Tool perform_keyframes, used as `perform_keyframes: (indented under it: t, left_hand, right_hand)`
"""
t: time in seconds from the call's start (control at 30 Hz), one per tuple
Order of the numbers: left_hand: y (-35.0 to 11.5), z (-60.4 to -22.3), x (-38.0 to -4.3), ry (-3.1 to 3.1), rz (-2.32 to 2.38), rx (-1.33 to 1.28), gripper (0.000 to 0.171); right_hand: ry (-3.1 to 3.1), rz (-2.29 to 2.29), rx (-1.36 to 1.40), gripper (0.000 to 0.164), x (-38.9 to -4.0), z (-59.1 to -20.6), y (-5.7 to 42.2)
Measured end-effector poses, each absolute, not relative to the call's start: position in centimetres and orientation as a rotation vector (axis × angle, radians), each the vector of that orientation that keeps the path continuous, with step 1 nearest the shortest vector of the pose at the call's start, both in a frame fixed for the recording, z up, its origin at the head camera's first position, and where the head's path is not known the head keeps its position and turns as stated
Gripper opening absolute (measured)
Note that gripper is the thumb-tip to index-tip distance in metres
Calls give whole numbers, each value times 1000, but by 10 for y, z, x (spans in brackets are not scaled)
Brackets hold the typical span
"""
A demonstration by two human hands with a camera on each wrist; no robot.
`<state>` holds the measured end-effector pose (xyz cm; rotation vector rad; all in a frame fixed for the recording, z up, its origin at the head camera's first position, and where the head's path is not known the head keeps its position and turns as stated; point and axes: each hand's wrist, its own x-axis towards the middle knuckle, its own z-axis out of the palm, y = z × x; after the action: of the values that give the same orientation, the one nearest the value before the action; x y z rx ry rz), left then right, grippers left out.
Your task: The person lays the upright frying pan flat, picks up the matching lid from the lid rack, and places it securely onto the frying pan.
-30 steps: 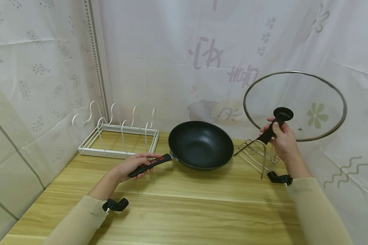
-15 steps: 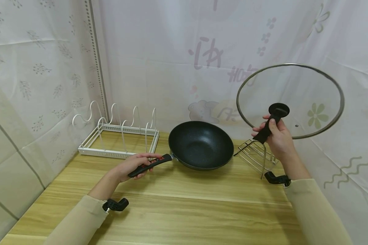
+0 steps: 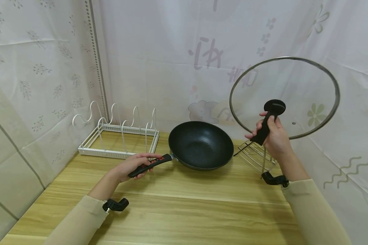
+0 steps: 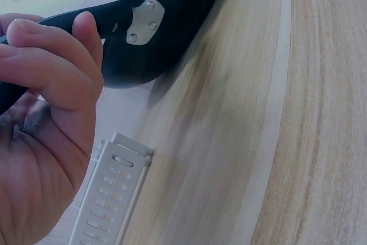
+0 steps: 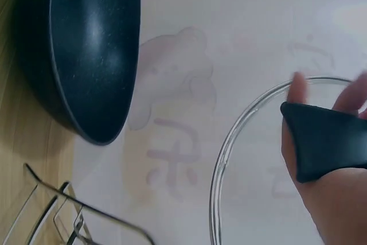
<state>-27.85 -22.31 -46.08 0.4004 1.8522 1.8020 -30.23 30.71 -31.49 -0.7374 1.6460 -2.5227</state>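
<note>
A black wok (image 3: 201, 145) rests on the wooden table in the middle of the head view, its inside facing up and toward me. My left hand (image 3: 134, 167) grips its black handle (image 3: 153, 164), which has red lettering; in the left wrist view the fingers (image 4: 54, 44) curl round it near the riveted bracket (image 4: 145, 22). On the right, my right hand (image 3: 275, 134) holds a large glass lid (image 3: 306, 88) by its black handle (image 3: 265, 127), thumb along it. The lid is tilted nearly upright, its metal rim above a small wire rack (image 3: 254, 156).
At the back left stands a white rack (image 3: 119, 154) with several curved dividers. The wire rack, also in the right wrist view, is just right of the wok. A printed curtain (image 3: 159, 68) hangs close behind everything. The wooden table (image 3: 184, 211) extends toward me.
My right hand has moved the glass lid up and to the left, nearer the wok, and the lid has turned slightly. The left hand and the wok have stayed put.
</note>
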Motion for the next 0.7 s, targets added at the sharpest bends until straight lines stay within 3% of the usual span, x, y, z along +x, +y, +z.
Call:
perform_keyframes:
  t: [0.7]
  left_hand:
    - [-224,-461,-278,1847,1800,402,56]
  right_hand:
    - [1753,-2437,-523,36,-293,-299,283]
